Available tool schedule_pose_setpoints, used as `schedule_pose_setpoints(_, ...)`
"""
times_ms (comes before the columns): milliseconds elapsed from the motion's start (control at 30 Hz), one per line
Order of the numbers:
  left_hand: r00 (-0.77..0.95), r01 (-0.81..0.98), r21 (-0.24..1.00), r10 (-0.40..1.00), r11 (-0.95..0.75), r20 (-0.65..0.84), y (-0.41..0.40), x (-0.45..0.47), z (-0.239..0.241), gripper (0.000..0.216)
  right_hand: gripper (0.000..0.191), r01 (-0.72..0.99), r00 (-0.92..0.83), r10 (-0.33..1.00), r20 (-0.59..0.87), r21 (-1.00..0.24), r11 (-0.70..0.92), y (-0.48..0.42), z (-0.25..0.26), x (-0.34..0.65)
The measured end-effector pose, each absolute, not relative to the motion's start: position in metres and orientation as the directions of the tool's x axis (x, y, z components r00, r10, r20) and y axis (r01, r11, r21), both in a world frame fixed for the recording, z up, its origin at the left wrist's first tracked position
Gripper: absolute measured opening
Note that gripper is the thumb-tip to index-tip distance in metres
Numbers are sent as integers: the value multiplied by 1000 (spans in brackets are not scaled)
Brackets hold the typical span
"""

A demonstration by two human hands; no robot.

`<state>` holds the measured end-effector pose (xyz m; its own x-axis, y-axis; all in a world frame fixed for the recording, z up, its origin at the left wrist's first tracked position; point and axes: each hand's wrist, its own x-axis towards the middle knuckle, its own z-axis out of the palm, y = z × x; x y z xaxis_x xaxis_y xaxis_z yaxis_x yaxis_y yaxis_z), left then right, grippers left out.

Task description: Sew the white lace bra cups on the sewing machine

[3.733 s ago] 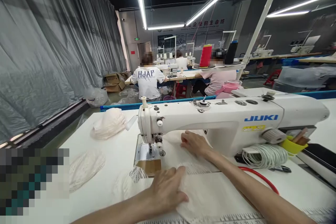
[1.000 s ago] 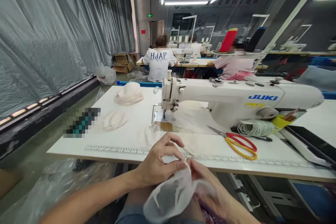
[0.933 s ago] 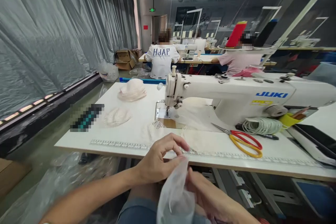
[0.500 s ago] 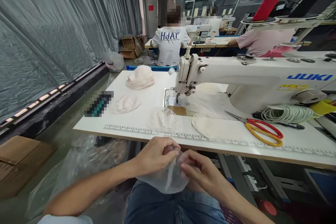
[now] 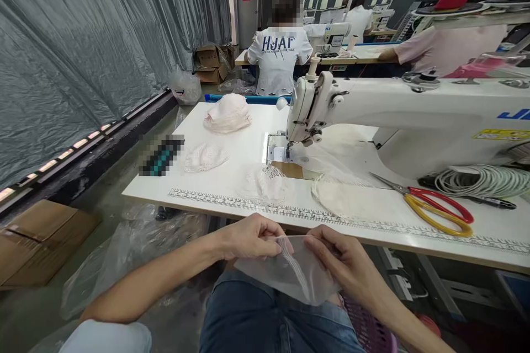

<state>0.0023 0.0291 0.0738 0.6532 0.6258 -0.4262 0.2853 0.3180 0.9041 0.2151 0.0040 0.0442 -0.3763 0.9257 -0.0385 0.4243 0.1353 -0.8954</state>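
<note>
Over my lap, a piece of sheer white fabric [image 5: 269,273] with a stitched seam down its middle is stretched between my hands. My left hand [image 5: 254,237] pinches its upper edge near the seam. Thumb and fingers of my right hand [image 5: 337,251] grip the edge further right. On the table just beyond lie a white lace piece [image 5: 265,185] and a cream rounded fabric piece [image 5: 331,196]. Another lace piece [image 5: 206,157] rests to the left, with a stack of pale cup-shaped pieces [image 5: 227,114] behind it.
A white sewing machine [image 5: 351,102] stands on the table [image 5: 165,176], more sheer cloth beside its needle. Scissors [image 5: 439,212] with red and yellow handles and a coil of pale cord [image 5: 476,181] lie right. A cardboard box [image 5: 45,237] sits on the floor. People work ahead.
The sheer fabric, bunched up before, is now spread wider and flatter, its seam showing. My right hand has moved right, away from the left. The view has shifted slightly.
</note>
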Motion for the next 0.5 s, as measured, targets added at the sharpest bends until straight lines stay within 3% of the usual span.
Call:
schedule_pose_setpoints(100,645,300,911,642,285,-413,31,-2,70,20,33,429,-396,916,-73,-896,115,5,45,218)
schedule_pose_setpoints(267,651,319,937,685,143,-326,31,-19,79,14,25,470,-605,782,-148,-860,201,-4,60,216)
schedule_pose_setpoints(400,632,432,892,662,132,-403,65,-27,99,24,25,487,-604,781,-160,-849,203,13,71,202)
schedule_pose_setpoints(500,503,594,791,836,-149,-220,116,-20,101,24,30,591,-488,873,-25,-745,309,62,76,203)
